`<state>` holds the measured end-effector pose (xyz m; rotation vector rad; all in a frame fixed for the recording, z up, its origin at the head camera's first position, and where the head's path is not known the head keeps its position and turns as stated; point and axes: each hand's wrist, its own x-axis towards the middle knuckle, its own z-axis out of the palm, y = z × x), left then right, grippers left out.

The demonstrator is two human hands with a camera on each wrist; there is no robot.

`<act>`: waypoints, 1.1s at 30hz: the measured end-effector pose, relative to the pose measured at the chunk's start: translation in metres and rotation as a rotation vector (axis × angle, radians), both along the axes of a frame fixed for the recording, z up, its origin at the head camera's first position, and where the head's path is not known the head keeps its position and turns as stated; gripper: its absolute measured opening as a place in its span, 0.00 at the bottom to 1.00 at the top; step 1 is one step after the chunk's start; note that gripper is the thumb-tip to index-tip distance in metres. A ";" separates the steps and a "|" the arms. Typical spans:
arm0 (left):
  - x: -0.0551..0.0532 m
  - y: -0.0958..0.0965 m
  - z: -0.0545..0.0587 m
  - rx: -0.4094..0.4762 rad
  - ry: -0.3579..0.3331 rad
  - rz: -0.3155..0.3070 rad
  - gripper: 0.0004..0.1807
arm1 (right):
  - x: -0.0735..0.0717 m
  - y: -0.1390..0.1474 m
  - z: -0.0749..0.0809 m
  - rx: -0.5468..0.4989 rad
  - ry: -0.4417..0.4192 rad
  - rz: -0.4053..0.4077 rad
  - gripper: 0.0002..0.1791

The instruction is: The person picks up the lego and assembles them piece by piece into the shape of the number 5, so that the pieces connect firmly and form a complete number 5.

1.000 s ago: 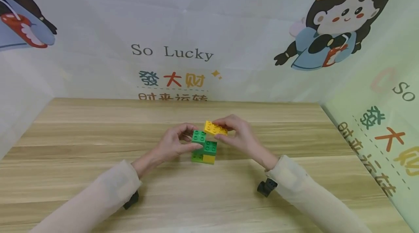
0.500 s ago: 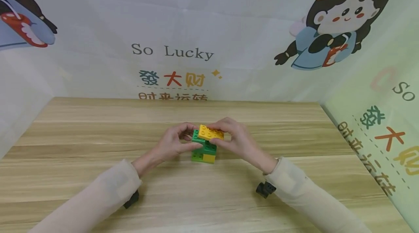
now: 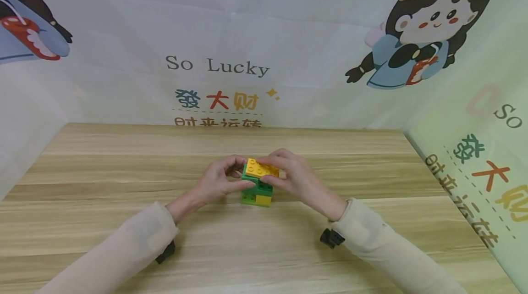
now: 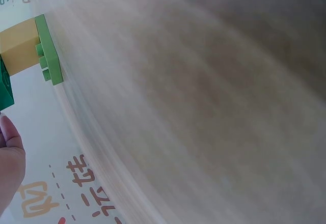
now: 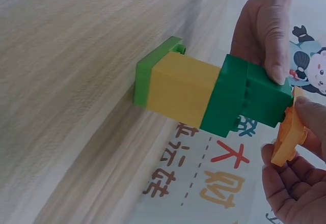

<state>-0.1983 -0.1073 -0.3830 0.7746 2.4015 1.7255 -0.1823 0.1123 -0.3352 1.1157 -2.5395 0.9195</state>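
A small tower of building bricks (image 3: pixel 264 200) stands upright on the table. In the right wrist view it runs from a thin light green base plate (image 5: pixel 145 76) through a yellow block (image 5: pixel 183 89) to a dark green brick (image 5: pixel 224 96), with an upper green brick (image 5: pixel 267 94) set off to one side. My left hand (image 3: pixel 218 179) grips that upper brick, thumb in front and fingers behind. Between thumb and fingers my right hand (image 3: pixel 294 174) pinches a flat yellow brick (image 3: pixel 253 168), studs up, right at the top of the upper green brick and slightly tilted.
The wood-grain table (image 3: pixel 123 165) spreads around the tower. A printed cloth (image 3: pixel 305 64) with lettering and cartoon figures rises behind it and along both sides. Small black devices (image 3: pixel 332 238) are worn at the wrists.
My right hand has brought the flat yellow brick leftward, from beside the tower to over the upper green brick, covering its studs. My left hand has kept its hold in place.
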 end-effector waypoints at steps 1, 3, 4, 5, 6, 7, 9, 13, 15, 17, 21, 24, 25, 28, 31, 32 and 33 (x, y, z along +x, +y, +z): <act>0.000 0.000 0.000 -0.002 0.004 0.000 0.21 | 0.000 0.000 0.001 0.007 0.000 -0.001 0.19; 0.000 0.000 0.000 -0.004 0.009 0.002 0.20 | 0.001 -0.001 0.002 0.020 0.004 -0.003 0.19; 0.000 0.000 0.000 -0.004 0.013 0.002 0.20 | 0.001 -0.001 0.002 0.027 0.007 -0.005 0.19; 0.000 0.000 -0.001 -0.004 0.015 0.003 0.20 | 0.001 -0.002 0.003 0.033 0.013 -0.004 0.19; 0.000 0.000 -0.001 -0.003 0.016 0.003 0.20 | 0.001 -0.002 0.003 0.039 0.017 -0.004 0.19; -0.001 0.000 -0.001 -0.003 0.017 0.004 0.20 | 0.002 -0.002 0.004 0.044 0.021 -0.004 0.18; -0.001 0.000 -0.001 -0.004 0.017 0.004 0.20 | 0.002 -0.003 0.006 0.058 0.029 -0.002 0.18; 0.000 0.000 0.000 -0.008 0.018 0.003 0.20 | 0.003 -0.005 0.010 0.100 0.039 -0.002 0.19; 0.000 0.000 0.000 -0.011 0.019 0.002 0.20 | 0.004 -0.006 0.012 0.124 0.040 -0.006 0.19; 0.000 0.000 0.000 -0.013 0.020 0.002 0.20 | 0.004 -0.007 0.013 0.144 0.037 -0.009 0.19; 0.000 0.000 0.000 -0.017 0.023 0.005 0.21 | 0.004 -0.008 0.015 0.167 0.041 -0.004 0.19; 0.000 0.000 0.000 -0.023 0.021 0.009 0.21 | 0.004 -0.008 0.017 0.178 0.045 0.003 0.19; 0.001 0.000 0.000 -0.026 0.020 0.011 0.21 | 0.004 -0.008 0.017 0.182 0.045 0.005 0.19; 0.001 0.000 0.000 -0.029 0.023 0.011 0.21 | 0.004 -0.009 0.018 0.194 0.043 0.007 0.19; 0.000 0.000 0.000 -0.027 0.028 0.009 0.21 | 0.003 -0.009 0.019 0.201 0.037 0.009 0.19; 0.000 0.000 0.000 -0.027 0.028 0.008 0.21 | 0.003 -0.009 0.019 0.201 0.034 0.009 0.18; 0.000 0.000 0.000 -0.027 0.028 0.008 0.20 | 0.003 -0.009 0.019 0.201 0.032 0.010 0.18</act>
